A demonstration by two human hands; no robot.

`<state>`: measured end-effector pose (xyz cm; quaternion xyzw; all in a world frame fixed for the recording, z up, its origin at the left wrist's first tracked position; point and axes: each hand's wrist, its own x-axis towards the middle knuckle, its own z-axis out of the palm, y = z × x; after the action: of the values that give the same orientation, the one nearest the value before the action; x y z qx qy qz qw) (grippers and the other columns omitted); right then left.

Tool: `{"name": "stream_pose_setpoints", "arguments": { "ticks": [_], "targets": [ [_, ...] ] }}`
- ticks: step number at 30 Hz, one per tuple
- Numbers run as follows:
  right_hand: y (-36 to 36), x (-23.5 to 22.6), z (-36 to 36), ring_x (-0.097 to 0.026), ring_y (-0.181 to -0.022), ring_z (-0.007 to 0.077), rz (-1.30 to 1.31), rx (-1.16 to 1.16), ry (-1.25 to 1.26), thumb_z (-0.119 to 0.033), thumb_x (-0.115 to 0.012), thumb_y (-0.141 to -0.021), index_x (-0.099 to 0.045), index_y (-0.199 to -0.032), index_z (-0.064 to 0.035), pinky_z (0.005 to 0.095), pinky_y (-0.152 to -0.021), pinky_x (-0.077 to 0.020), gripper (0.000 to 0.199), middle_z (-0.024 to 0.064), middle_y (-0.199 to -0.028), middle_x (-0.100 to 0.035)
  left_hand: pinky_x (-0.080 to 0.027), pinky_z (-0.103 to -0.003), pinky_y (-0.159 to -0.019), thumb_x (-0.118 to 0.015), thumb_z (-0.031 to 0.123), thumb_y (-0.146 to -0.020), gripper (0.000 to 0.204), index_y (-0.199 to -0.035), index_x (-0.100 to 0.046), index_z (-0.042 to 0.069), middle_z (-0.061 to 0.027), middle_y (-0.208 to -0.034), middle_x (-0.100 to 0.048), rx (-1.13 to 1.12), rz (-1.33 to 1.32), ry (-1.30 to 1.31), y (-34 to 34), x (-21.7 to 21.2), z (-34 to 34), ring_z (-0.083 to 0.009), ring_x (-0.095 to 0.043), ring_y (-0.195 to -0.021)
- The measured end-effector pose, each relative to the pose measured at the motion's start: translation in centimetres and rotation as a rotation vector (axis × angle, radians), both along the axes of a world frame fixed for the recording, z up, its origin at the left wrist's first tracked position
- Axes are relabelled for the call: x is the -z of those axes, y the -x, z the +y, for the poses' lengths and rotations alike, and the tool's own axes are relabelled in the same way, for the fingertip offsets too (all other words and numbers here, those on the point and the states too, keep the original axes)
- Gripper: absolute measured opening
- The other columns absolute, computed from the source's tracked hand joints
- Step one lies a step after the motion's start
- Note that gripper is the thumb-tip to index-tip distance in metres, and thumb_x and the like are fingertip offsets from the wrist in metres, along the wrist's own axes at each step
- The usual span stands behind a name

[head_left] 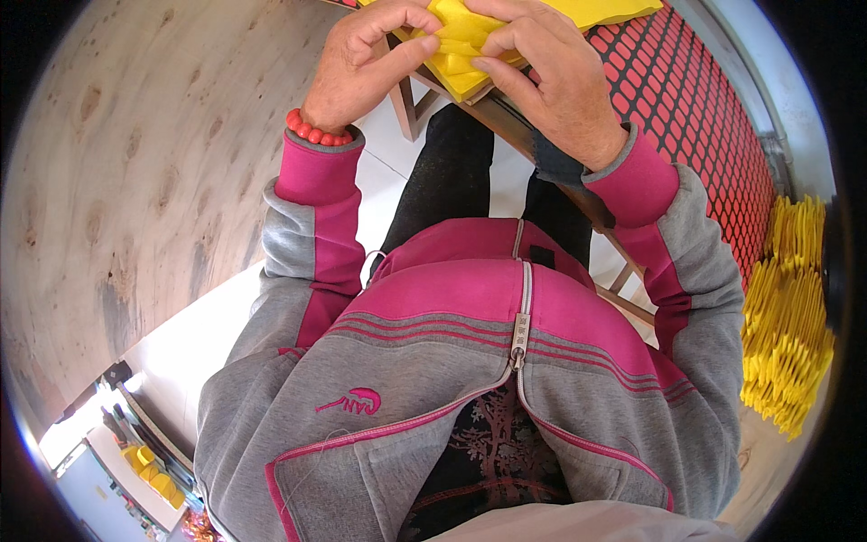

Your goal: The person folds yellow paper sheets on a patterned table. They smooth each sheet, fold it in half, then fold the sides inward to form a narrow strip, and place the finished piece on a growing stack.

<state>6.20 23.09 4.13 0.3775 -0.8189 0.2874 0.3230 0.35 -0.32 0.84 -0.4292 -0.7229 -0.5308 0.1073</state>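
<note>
At the top of the head view, both my hands pinch a sheet of yellow paper [454, 59] that is creased into folds. My left hand [366, 68] grips its left side between thumb and fingers, with red beads around the wrist. On the right side, my right hand [555, 77] presses the folds with its thumb and bent fingers. Flat yellow sheets [614, 11] lie just beyond my right hand, cut off by the upper edge of the picture.
A red and black lattice-patterned surface [682, 99] lies right of my hands. Folded yellow pieces [786, 316] are stacked at the far right. A large wooden board [135, 181] fills the left side. Yellow items [153, 474] sit on a shelf at lower left.
</note>
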Motion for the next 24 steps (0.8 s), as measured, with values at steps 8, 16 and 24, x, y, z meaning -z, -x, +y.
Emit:
{"name": "stream_pose_setpoints", "arguments": {
  "ticks": [8,16,24],
  "targets": [
    [0.00,0.09,0.04,-0.065,-0.118,0.0383,-0.014,0.013,-0.006,-0.006,-0.078,-0.080,-0.062,-0.089,-0.0044,0.0449,-0.100,-0.0511,0.019,0.0161,-0.121,-0.070,-0.048,-0.031,-0.084,-0.071,0.006,-0.094,0.008,-0.096,-0.064,0.002,-0.0080,-0.103,-0.067,0.015,0.026,-0.004,0.08,-0.07,0.12,-0.0184,-0.062,-0.093],
    [0.11,0.15,0.13,-0.066,-0.115,0.0390,-0.012,0.020,0.007,-0.006,-0.079,-0.081,-0.063,-0.091,-0.0042,0.0458,-0.099,-0.0514,0.018,0.0164,-0.120,-0.071,-0.046,-0.029,-0.098,-0.061,0.004,-0.100,0.008,-0.104,-0.067,0.000,-0.0052,-0.117,-0.068,0.057,-0.095,-0.014,0.28,0.47,-0.18,-0.0150,-0.061,-0.109],
    [0.53,0.61,0.15,-0.067,-0.112,0.0401,0.037,0.003,0.071,-0.008,-0.080,-0.080,-0.065,-0.092,-0.0023,0.0458,-0.096,-0.0527,0.021,0.0199,-0.120,-0.070,-0.046,-0.029,-0.098,-0.066,0.006,-0.099,0.005,-0.102,-0.065,0.001,-0.0054,-0.119,-0.067,0.045,-0.084,0.009,0.76,0.83,-0.49,-0.0148,-0.060,-0.110]
  ]
}}
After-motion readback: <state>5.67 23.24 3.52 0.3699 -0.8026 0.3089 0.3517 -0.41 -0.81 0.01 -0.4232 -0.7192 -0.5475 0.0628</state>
